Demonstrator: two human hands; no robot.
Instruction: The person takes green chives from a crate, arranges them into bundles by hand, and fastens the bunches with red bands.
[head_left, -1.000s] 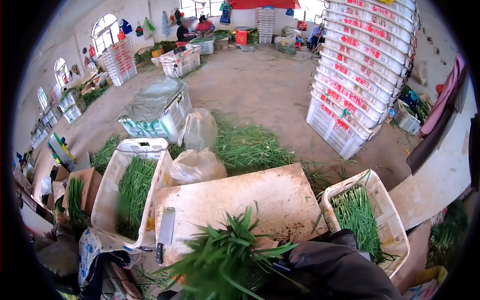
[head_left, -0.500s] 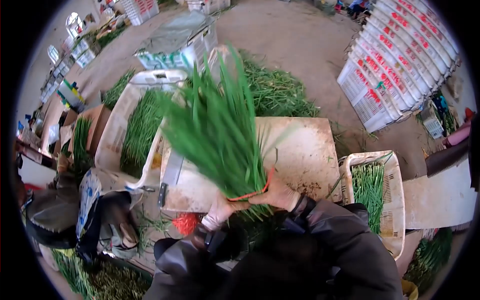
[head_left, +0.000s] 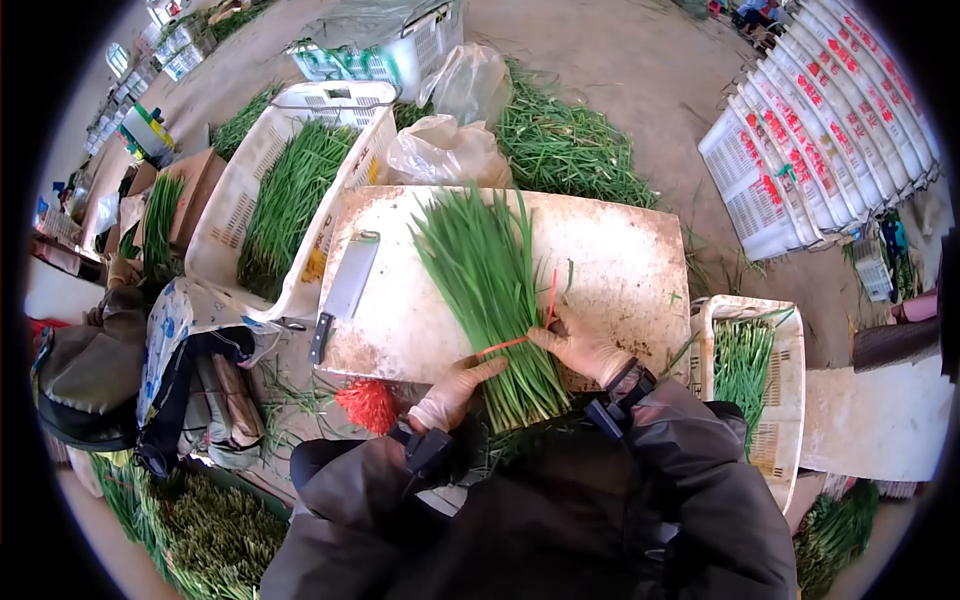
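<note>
A bundle of long green stalks (head_left: 478, 270) lies on the pale board (head_left: 620, 250), its cut ends toward me over the near edge. A red tie (head_left: 503, 346) runs round its lower part, one loose end sticking up. My left hand (head_left: 452, 392), gloved, is closed at the bundle's left side by the tie. On the right side my right hand (head_left: 580, 345), also gloved, pinches the tie and bundle. A cleaver (head_left: 350, 283) rests at the board's left. Red strands (head_left: 367, 405) sit below the board's near-left edge.
White crates with stalks stand left (head_left: 225, 225) and right (head_left: 785, 400). Behind the board are plastic bags (head_left: 450, 150) and a pile of stalks (head_left: 570, 140). Stacked crates (head_left: 820, 130) rise at the right. Another person (head_left: 95, 370) is at the far left.
The bundle has come down from its raised, tilted position onto the board. Both hands now sit on either side of the tie, and the view has tipped further down.
</note>
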